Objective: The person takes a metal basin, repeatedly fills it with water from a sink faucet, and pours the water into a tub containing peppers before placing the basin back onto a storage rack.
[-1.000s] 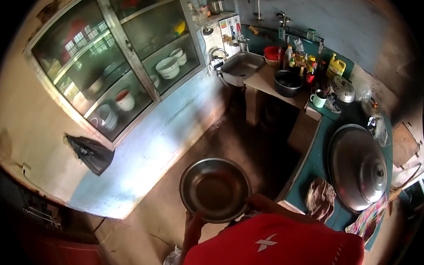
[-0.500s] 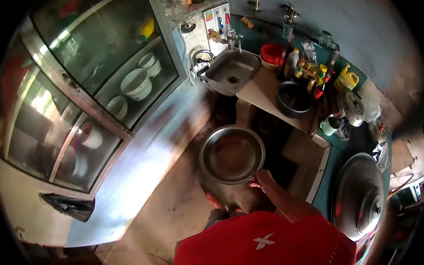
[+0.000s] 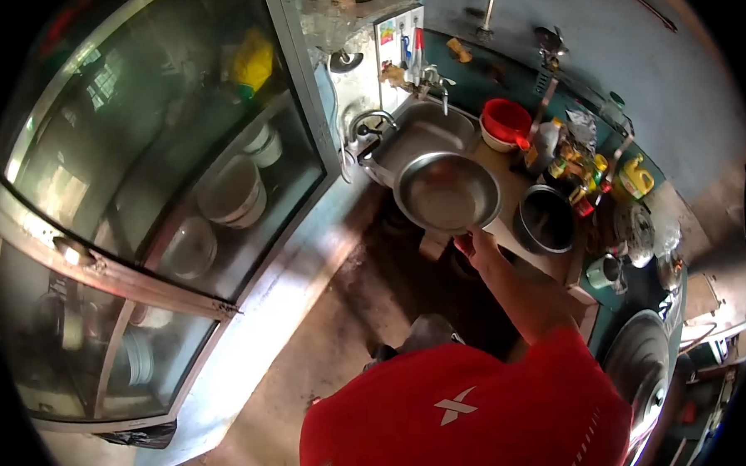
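Note:
My right hand (image 3: 475, 247) grips the near rim of a wide metal basin (image 3: 446, 195), its fingers closed on the edge. The basin looks empty and is held out in front of me, overlapping the near edge of the steel sink (image 3: 425, 139) in view. Above the sink are a tap (image 3: 445, 96) on the wall and a curved faucet (image 3: 374, 120) at its left. My left hand is out of view.
Right of the sink, the counter holds a red strainer-like bowl (image 3: 507, 120), a black pot (image 3: 544, 219), several bottles and a yellow jug (image 3: 636, 177). A green mug (image 3: 602, 271) and a large lidded pot (image 3: 638, 359) stand nearer me. A glass-doored cabinet (image 3: 226, 309) lines the left.
My right hand has carried the basin forward, from over the floor to the sink's near edge. My view has moved closer to the sink.

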### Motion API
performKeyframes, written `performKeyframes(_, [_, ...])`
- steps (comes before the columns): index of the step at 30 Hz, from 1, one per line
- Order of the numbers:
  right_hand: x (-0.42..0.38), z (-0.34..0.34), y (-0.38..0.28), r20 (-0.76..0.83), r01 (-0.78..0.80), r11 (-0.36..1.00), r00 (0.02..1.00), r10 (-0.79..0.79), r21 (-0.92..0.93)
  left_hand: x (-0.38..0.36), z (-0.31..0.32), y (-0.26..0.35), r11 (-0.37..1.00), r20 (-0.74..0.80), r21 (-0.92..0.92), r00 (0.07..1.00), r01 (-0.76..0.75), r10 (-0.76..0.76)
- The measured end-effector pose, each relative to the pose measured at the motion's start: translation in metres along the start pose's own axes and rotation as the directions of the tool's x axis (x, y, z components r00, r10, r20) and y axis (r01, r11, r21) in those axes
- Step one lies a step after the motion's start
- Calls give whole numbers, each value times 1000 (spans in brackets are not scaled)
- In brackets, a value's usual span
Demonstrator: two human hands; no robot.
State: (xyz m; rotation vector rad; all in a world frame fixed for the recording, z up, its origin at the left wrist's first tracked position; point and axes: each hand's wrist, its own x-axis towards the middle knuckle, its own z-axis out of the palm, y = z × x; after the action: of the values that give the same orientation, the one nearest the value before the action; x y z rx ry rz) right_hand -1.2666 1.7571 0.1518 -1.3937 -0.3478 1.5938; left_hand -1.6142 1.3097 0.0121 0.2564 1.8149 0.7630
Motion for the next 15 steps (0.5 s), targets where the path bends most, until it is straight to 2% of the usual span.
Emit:
performKeyframes(1, [17, 11, -4, 9, -3, 1000, 1000, 3, -5, 7, 3, 9, 1000, -7, -6, 1000, -1, 1])
performKeyframes(4, [63, 42, -21, -112, 19, 999, 994, -16, 28, 24, 22, 35, 1000, -29, -19, 1000, 4, -5])
performKeyframes(7, [125, 70, -30, -166, 14, 1000, 986, -12, 13, 32, 43, 51, 998, -78, -42, 996, 37, -40])
performKeyframes(10, [193, 86, -31, -150, 0, 1000, 989, 3, 16, 29, 71, 57, 993, -147, -77, 984, 91, -101])
performKeyframes(11, [213, 87, -28, -133, -26, 1000, 991, 24, -6, 25, 80, 57, 990, -168, -90, 978, 106, -120])
performKeyframes(13, [251, 93, -19, -24, 25, 997, 999, -24, 67, 15, 100, 58, 983, -212, -128, 964, 132, -158])
performKeyframes(15, [302, 85, -8, 182, -85, 987, 982, 59, 137, -2, 124, 53, 971, -269, -185, 943, 149, -196])
